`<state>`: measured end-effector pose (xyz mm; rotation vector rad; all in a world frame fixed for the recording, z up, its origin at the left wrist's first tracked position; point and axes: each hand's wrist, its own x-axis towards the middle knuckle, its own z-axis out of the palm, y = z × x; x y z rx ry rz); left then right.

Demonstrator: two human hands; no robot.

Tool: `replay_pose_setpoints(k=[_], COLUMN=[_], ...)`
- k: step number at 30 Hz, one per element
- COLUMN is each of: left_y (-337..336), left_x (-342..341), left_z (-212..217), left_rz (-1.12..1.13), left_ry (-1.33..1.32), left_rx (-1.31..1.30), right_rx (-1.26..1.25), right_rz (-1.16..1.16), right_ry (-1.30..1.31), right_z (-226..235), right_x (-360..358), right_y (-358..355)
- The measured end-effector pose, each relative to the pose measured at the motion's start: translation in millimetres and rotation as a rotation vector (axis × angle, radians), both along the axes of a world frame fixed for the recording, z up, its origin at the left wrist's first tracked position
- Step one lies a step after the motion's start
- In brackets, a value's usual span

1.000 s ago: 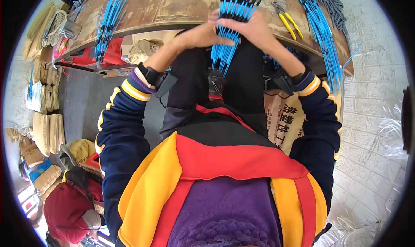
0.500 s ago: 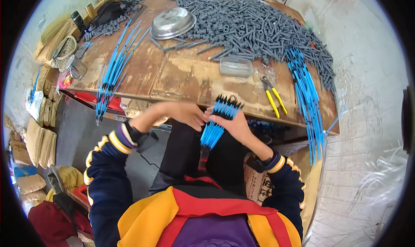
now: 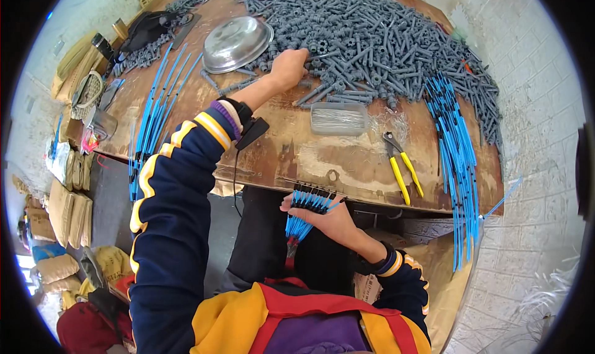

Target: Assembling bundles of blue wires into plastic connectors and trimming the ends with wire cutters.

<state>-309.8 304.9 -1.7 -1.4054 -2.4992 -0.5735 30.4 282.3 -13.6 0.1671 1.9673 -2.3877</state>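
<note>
Blue: a bundle of blue rods with black tips (image 3: 308, 211) sits in the right hand (image 3: 328, 221), just off the near edge of the tabletop (image 3: 297, 149), over the person's lap.
Right hand fingers: curled and pressed around the bundle, gripping it near its black-tipped end; the tips fan out toward the tabletop edge.
Left hand (image 3: 288, 66): stretched far across the tabletop, resting at the near rim of the heap of grey plastic pieces (image 3: 384, 44).
Left hand fingers: bent down into the grey pieces; whether they pinch one cannot be told from this view.
Grey heap: spread over the far half of the tabletop, just right of the upturned metal bowl (image 3: 237, 42).
Clear box (image 3: 339, 118): a small see-through plastic box lying near the heap's front edge, between the two hands.
Pliers (image 3: 401, 166): yellow-handled, flat on the wood just right of the clear box.
Loose blue rods, left (image 3: 155, 115): laid in a long row along the tabletop's left part.
Loose blue rods, right (image 3: 458, 162): a thicker row along the right edge, running down past the tabletop's corner.
Sleeves: dark blue with yellow stripes, a dark band at each wrist.
</note>
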Motion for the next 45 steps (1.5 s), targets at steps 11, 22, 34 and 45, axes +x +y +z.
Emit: replay_pose_setpoints(k=[11,22,34,45], left_y=[-141,-182,-184,-181], left_x=[164,190,185,182], left_z=[26,9,3,7], left_rz=[-0.337,-0.388,-0.338,-0.343], left_ry=[-1.472,-1.657,-1.635,-1.619], left_rx=[0.733,0.929,0.916,0.852], right_rx=[0.051,-0.006,0.055,0.006], right_rz=[-0.057,-0.084,-0.085,-0.09], right_ry=[0.12,0.125,0.078,0.078], right_z=[-7,6,8,5], right_x=[-17,-14,-22,-25], right_y=[1,-19,-21,-20])
